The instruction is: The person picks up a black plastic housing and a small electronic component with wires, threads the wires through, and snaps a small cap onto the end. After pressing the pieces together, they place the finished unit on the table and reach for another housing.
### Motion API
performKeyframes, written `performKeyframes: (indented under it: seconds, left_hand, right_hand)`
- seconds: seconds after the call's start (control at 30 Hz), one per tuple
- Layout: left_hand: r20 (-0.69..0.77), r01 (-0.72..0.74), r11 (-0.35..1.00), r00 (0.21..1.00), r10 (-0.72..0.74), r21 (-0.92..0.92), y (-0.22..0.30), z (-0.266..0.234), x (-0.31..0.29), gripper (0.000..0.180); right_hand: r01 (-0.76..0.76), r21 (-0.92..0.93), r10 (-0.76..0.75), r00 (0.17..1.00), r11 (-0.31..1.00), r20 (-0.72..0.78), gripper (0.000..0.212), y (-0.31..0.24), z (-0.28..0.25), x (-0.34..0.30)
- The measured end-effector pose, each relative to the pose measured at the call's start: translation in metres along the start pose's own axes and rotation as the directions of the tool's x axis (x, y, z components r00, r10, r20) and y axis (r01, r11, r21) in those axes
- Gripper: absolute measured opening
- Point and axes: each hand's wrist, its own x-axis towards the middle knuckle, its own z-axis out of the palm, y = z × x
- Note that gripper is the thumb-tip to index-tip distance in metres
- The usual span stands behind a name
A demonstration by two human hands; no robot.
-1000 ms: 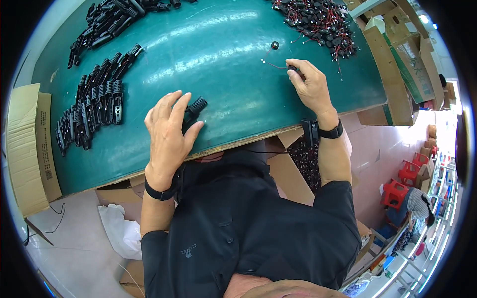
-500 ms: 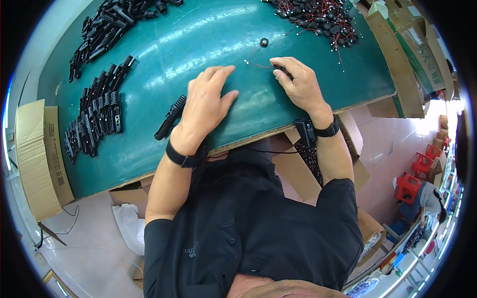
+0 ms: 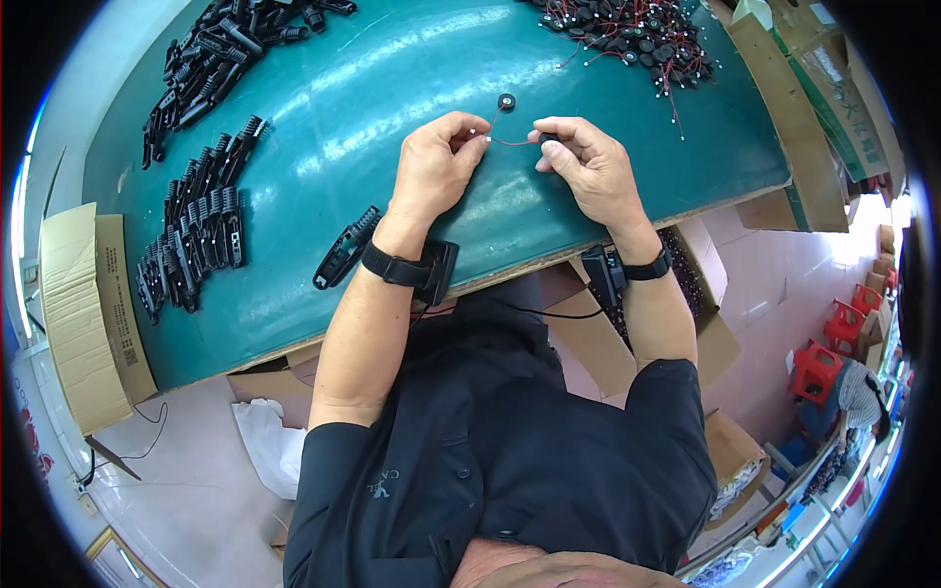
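Note:
My right hand [image 3: 596, 176] pinches a small round black part [image 3: 548, 139] between thumb and fingers. A thin red wire [image 3: 515, 144] runs from it to my left hand [image 3: 434, 165], whose thumb and forefinger are closed on the wire's end, by small white tips. Just beyond my fingertips a second round black part [image 3: 507, 102] lies on the green tabletop, its wire leading down toward my left fingers. Beside my left wrist lies a single black plastic housing [image 3: 346, 251] with a ribbed end.
Black housings in rows [image 3: 203, 220] stand at the left, with a heap of more housings [image 3: 221, 59] behind. At the far right is a pile of wired round parts [image 3: 642, 41]. Cardboard boxes [image 3: 784, 108] border the right edge; a cardboard flap [image 3: 78, 314] stands at the left.
My left hand has moved right and closed from open onto the wire's end. The loose round part has shifted slightly left and nearer. My right hand keeps its part.

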Motion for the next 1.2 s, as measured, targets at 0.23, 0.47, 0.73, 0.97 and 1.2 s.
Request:
performKeyframes:
  seconds: [0.23, 0.47, 0.73, 0.97, 1.2]
  left_hand:
    - [0.022, -0.011, 0.985, 1.0, 0.015, -0.174, 0.006, 0.005, -0.002, 0.033]
    - [0.107, 0.069, 0.914, 0.994, -0.028, -0.399, 0.001, 0.008, -0.001, 0.025]
    - [0.166, 0.148, 0.827, 0.984, -0.067, -0.543, 0.005, 0.009, -0.004, 0.017]
    - [0.162, 0.126, 0.788, 0.986, -0.035, -0.603, -0.002, 0.011, -0.004, 0.015]
    - [0.101, 0.086, 0.828, 0.994, -0.036, -0.555, -0.004, 0.012, -0.005, 0.012]
  right_hand:
    - [-0.032, 0.077, 0.032, 0.999, 0.997, 0.001, 0.026, 0.001, 0.003, -0.002]
    - [-0.031, 0.143, 0.033, 0.999, 0.989, -0.012, 0.026, 0.008, 0.004, -0.006]
    - [-0.037, 0.128, 0.046, 0.997, 0.991, -0.065, 0.024, -0.003, 0.014, -0.006]
    - [-0.091, 0.143, 0.096, 0.995, 0.986, -0.031, 0.02, 0.003, 0.022, -0.004]
    - [-0.126, 0.091, 0.123, 0.991, 0.988, 0.045, 0.018, -0.002, 0.03, -0.003]
